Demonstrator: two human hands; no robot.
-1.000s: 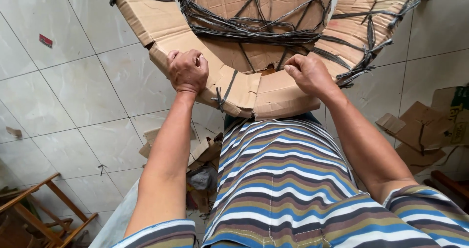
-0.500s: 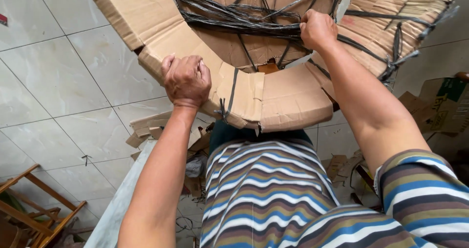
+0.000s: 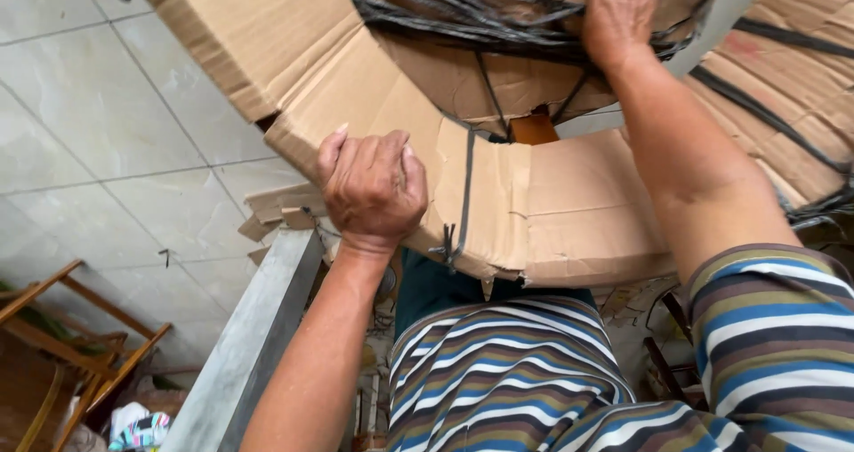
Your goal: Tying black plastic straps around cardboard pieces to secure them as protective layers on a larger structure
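shirt (image 3: pixel 507 372): striped blue, brown, olive, white | short sleeves | forearms bare

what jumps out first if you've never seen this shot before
The eye lands on the big bundle of flattened brown cardboard filling the top and middle, bound with tangled black cords. The left hand grips its near edge at centre, while the right hand rests on the cords at the top. Below, a striped shirt fills the bottom, with pale floor tiles to the left.
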